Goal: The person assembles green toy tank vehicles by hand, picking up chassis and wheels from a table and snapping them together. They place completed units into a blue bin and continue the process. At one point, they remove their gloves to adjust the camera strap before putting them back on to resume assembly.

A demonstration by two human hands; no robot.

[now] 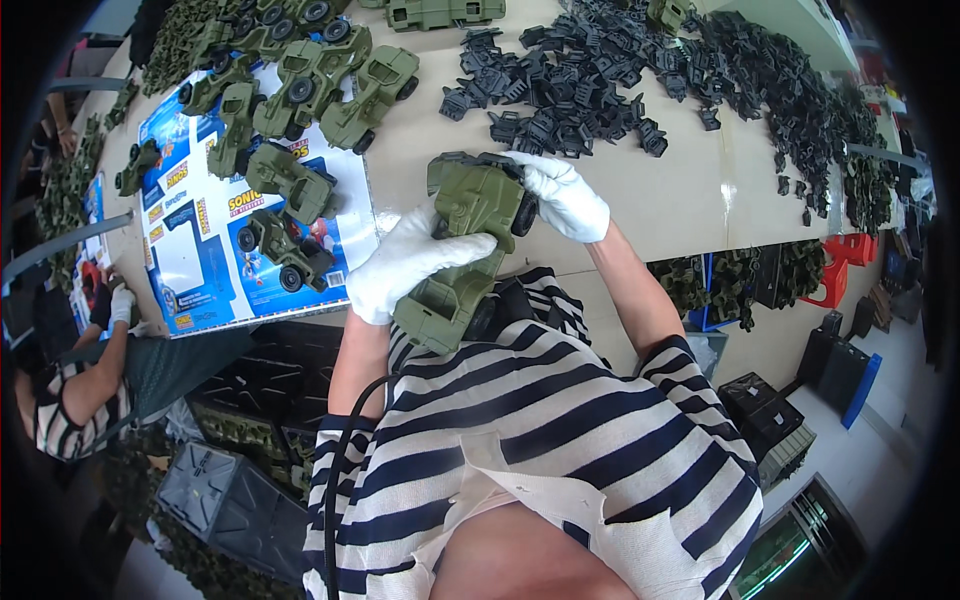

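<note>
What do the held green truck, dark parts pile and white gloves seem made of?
Held truck: likely moulded plastic, satin; even green, faint sheen.
Dark parts: probably plastic, semi-matte; uniform colour, repeated shapes.
White gloves: apparently fabric, matte; soft creases.

Both bare forearms (638, 288) extend forward. The gloved left hand (400, 262) grips, thumb (472, 248) stretched rightward; the gloved right hand (570, 197), farther forward, points its fingers (534, 164) leftward.

One left hand (405, 265), one right hand (568, 200), one held jeep (480, 205) and dozens of black parts (585, 85) show.
</note>
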